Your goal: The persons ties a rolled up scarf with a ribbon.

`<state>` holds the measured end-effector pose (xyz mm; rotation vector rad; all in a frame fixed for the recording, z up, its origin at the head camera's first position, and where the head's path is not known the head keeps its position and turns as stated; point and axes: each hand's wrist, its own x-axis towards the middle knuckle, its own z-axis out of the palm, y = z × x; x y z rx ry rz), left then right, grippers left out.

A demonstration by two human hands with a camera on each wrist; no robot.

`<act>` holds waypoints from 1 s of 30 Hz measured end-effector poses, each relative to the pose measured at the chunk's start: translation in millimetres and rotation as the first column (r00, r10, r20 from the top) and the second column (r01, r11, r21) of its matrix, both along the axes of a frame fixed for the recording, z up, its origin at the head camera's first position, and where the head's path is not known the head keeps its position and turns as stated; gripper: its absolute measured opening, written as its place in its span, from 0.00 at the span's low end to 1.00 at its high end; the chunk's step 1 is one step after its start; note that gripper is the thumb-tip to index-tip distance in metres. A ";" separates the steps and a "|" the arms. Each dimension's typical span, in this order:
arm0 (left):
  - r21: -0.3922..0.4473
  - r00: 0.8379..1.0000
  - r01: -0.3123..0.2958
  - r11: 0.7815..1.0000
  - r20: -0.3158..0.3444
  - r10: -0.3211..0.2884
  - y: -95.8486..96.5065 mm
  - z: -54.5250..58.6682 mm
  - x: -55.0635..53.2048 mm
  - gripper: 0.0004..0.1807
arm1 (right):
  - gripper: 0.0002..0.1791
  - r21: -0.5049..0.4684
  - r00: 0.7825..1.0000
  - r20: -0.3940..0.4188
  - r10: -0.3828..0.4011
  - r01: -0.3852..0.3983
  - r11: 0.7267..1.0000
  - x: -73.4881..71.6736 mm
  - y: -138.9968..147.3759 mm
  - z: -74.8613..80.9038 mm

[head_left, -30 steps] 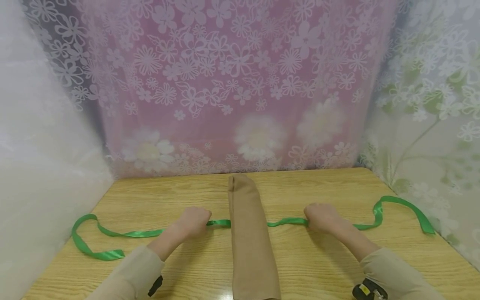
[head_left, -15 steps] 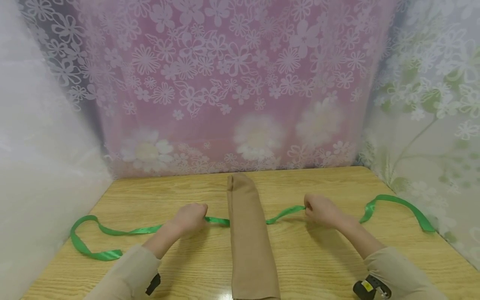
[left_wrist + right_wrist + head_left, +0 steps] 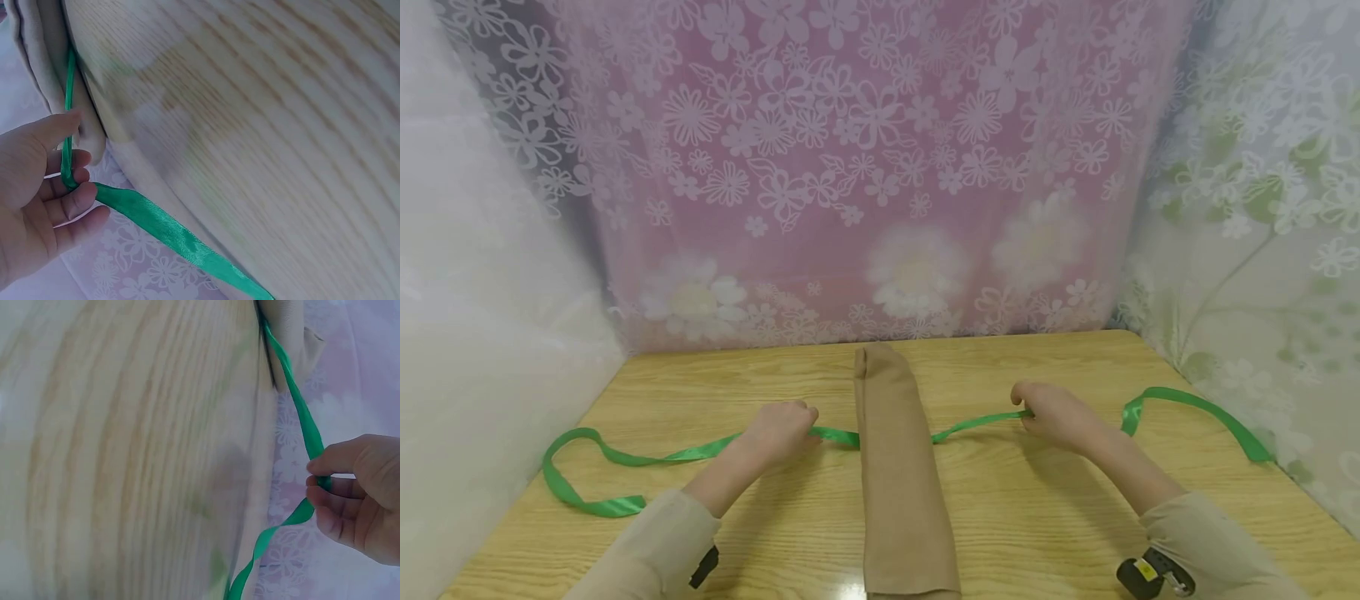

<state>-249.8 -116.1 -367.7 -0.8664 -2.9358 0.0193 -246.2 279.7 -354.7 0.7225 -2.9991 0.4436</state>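
A long green satin ribbon (image 3: pixel 981 422) runs crosswise under a folded brown cloth (image 3: pixel 898 483) and comes out on both sides. On the left, my left hand (image 3: pixel 780 431) holds the ribbon a short way from the cloth; the left wrist view shows the ribbon (image 3: pixel 165 228) passing through its curled fingers (image 3: pixel 78 200). My right hand (image 3: pixel 1060 417) pinches the other side between thumb and fingers, lifted above the table, as the ribbon (image 3: pixel 303 419) in the right wrist view shows. Past each hand, a loose ribbon tail curves outward over the wood.
The wooden table (image 3: pixel 700 383) carries the cloth lengthwise near its middle. Behind stands a pink flowered curtain (image 3: pixel 820 208), with pale sheeting (image 3: pixel 497 275) at the left and a flowered curtain (image 3: pixel 1247 275) at the right. A black wrist camera (image 3: pixel 1153 575) sits on the right sleeve.
My right hand has risen and shifted slightly right, pulling its ribbon side up and straighter. The left hand has moved slightly up and left. The brown cloth lies as before.
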 end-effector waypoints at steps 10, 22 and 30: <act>-0.060 0.994 0.045 0.997 -0.093 -0.050 -1.2 -5.5 -2.8 0.11 | 0.06 0.080 0.986 -0.162 0.038 -0.025 0.996 2.5 6.9 -6.7; -0.149 0.962 0.117 0.982 -0.228 -0.149 -3.6 -7.4 -2.2 0.16 | 0.07 0.110 0.981 -0.194 0.004 0.018 0.994 6.8 5.7 -3.1; -0.164 0.944 0.085 0.983 -0.303 -0.132 -4.2 -10.4 -2.1 0.24 | 0.07 0.120 0.980 -0.200 -0.004 0.029 0.992 6.7 7.0 -6.1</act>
